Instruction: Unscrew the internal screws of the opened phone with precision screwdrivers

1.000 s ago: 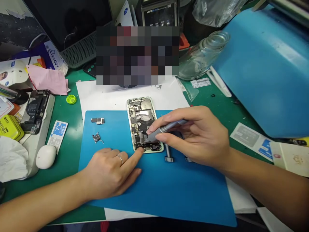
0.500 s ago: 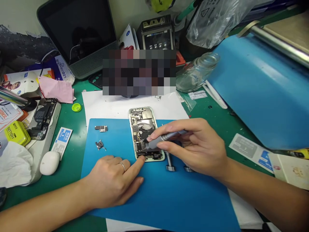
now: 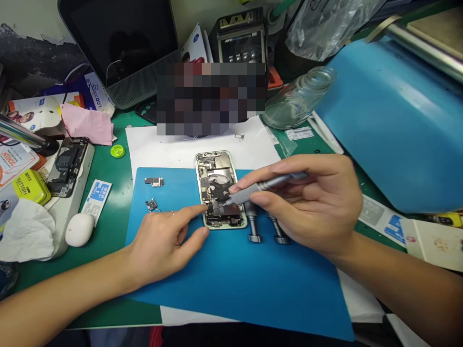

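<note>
An opened smartphone (image 3: 219, 168) lies on the blue mat (image 3: 231, 284), its circuit boards and battery exposed. My right hand (image 3: 320, 205) pinches a grey screwdriver (image 3: 246, 194), its tip pointing down over the lower half of the phone; whether it touches is too small to tell. At the phone's lower left edge is the outstretched index finger of my left hand (image 3: 162, 243), thumb apart and nothing held. Two more grey screwdrivers (image 3: 254, 229) lie beside the phone, partly behind my right hand. Left of the phone rest a small metal plate (image 3: 155, 181) and a small dark component (image 3: 152, 205).
A white earbud case (image 3: 79, 230), another opened phone (image 3: 67, 164) on a white box and a green cap (image 3: 117, 151) are on the left. Behind stand a screen (image 3: 121, 48) and a tilted glass jar (image 3: 298, 99). Blue sheeting (image 3: 390, 130) covers the right back.
My left index finger has moved from the phone's bottom up to its left edge, and thumb and finger have spread. The screwdriver is higher over the phone and more tilted. The view has shifted slightly.
</note>
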Demonstrator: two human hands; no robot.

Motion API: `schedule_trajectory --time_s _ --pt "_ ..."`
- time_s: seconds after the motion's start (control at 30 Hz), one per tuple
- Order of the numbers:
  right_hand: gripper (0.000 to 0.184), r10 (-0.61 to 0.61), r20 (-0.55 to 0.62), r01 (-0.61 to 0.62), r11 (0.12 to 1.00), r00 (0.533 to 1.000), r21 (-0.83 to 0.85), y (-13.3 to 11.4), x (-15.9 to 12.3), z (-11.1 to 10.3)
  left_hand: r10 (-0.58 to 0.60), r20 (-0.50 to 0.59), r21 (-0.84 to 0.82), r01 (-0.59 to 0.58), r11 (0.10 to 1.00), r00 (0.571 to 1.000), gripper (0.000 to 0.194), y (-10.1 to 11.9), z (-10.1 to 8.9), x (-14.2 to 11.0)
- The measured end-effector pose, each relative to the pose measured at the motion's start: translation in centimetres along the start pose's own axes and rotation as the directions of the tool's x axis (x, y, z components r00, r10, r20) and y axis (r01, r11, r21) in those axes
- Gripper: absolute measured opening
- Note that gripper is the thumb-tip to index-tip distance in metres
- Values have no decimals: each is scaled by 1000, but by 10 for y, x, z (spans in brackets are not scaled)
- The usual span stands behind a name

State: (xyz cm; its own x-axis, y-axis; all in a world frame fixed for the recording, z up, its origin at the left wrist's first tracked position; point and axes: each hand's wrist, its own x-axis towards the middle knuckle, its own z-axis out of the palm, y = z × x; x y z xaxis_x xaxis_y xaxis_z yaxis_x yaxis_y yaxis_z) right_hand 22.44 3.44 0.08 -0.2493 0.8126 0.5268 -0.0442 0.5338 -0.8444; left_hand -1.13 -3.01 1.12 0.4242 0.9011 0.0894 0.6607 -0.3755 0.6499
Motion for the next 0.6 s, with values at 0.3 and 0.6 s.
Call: schedule_trajectory --time_s 0.3,0.6 --pt "53 7 -16 -7 1000 1000 24 -6 -7 7 -17 6 2 17 1000 1000 32 -1 1 1" --pt "68 -66 135 69 998 989 -15 -8 -10 6 103 -41 -8 -103 995 994 30 -3 2 -1"
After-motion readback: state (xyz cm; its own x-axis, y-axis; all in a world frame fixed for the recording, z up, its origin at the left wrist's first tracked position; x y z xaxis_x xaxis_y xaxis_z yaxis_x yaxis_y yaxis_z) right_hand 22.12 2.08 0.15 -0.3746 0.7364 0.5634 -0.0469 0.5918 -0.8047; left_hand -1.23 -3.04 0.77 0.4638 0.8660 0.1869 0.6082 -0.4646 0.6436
